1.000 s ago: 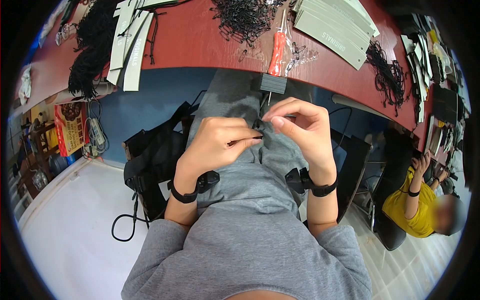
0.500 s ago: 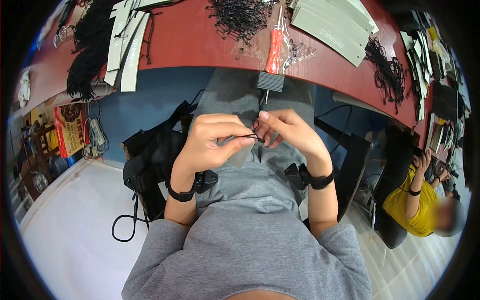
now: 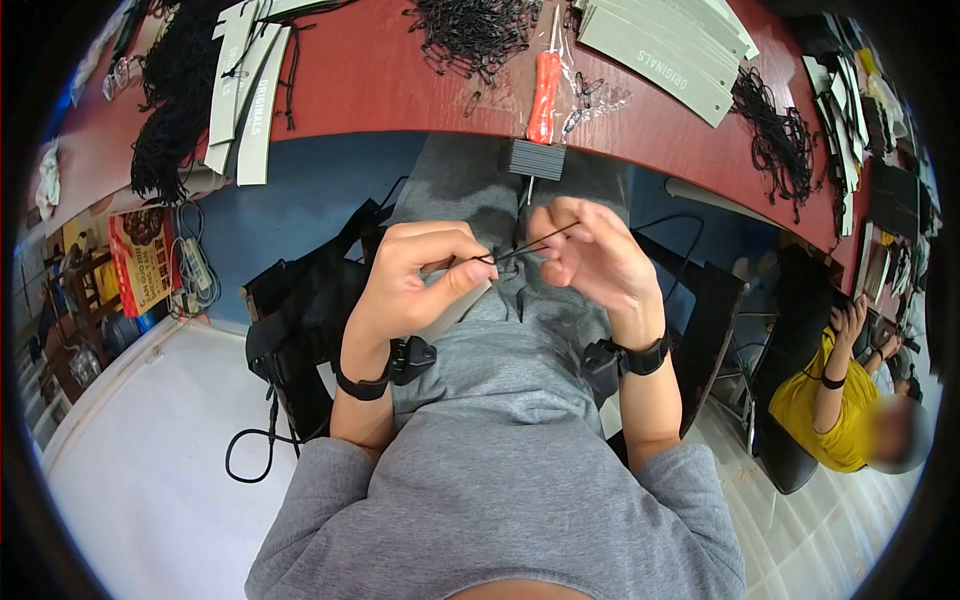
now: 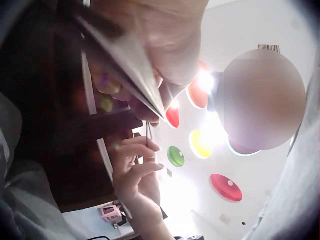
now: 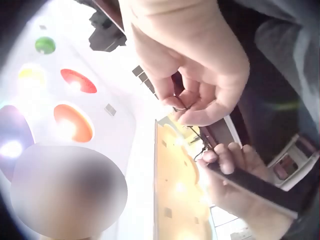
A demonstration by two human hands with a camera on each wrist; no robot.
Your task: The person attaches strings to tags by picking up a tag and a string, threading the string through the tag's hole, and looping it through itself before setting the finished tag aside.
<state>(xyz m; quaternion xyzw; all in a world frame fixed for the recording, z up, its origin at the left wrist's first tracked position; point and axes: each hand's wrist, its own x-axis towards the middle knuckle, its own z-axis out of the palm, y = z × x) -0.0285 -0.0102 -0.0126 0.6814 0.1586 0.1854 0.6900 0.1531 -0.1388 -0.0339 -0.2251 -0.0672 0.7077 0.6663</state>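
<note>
In the head view, my left hand pinches a grey card tag and one end of a thin black cord between thumb and fingers. The tag hangs mostly hidden beneath that hand; the right wrist view shows its long dark side. My right hand pinches the cord's other end, so the cord runs straight between both hands over the lap. Small dark loops of cord show at the left fingertips in the right wrist view.
On the red table lie printed grey tags, a heap of small black pins and black cord bundles. A red-handled tool lies by a ridged block at the edge. A person in yellow sits at the right.
The right hand first came closer to the left fingertips and the cord loops, then drew the cord out to the upper right. The tag came into view below the left hand.
</note>
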